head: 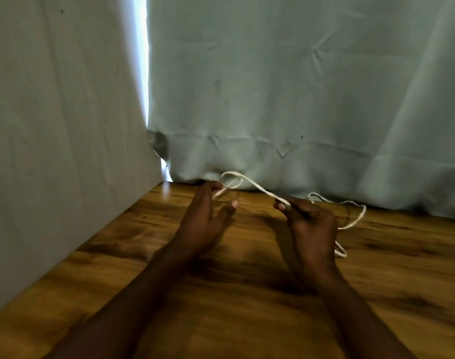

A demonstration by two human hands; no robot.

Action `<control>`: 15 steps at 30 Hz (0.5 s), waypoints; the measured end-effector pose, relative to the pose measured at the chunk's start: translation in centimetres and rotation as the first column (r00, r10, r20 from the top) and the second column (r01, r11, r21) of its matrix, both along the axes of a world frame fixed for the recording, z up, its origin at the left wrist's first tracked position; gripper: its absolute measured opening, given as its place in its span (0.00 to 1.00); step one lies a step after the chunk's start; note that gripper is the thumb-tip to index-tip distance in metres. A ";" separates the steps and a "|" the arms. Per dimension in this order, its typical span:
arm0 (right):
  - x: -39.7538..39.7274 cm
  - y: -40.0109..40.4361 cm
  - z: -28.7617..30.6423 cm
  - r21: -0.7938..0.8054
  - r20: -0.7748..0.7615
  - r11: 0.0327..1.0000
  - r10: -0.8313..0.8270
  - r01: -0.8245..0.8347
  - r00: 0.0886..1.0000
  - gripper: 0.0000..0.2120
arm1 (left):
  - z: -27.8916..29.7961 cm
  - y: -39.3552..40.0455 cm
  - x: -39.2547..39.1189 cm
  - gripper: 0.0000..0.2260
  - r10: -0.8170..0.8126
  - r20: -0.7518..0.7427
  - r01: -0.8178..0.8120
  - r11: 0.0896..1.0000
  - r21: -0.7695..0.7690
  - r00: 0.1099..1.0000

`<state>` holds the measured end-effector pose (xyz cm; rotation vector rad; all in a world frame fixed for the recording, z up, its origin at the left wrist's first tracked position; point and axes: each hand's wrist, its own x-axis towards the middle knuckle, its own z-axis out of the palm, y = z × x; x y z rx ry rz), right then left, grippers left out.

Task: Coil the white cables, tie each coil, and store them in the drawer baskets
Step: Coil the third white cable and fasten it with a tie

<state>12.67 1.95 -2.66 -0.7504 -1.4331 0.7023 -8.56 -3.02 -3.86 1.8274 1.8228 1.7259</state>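
White cable (257,189) is held above the wooden bench (247,320), pinched at a small loop by the fingertips of the left hand (203,216) and gripped by the curled fingers of the right hand (309,221). The rest is trailed behind the right hand, partly hidden by it. Pale green curtains (298,86) are hung behind. A blurred whitish thing is cut off at the lower right edge.

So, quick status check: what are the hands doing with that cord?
Left hand pinches a small loop of white cable. Right hand pinches it further along; the rest trails on the wooden table. Nothing in the way.
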 end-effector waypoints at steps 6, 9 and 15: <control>1.0 -0.7 1.2 -0.055 -0.029 0.965 0.254 -0.256 0.967 0.09 | 0.6 -0.1 -2.3 0.24 0.087 -0.014 -0.083 0.975 0.204 0.996; 1.5 -0.8 1.4 -0.115 0.120 0.979 0.179 -0.166 0.976 0.12 | 0.6 -0.7 -2.8 0.14 0.100 -0.068 -0.089 0.985 0.149 0.993; 0.8 -3.1 3.7 0.365 0.492 0.926 -0.277 0.093 0.825 0.27 | 1.4 -0.6 -1.7 0.11 0.595 -0.329 -0.652 0.752 -0.095 0.734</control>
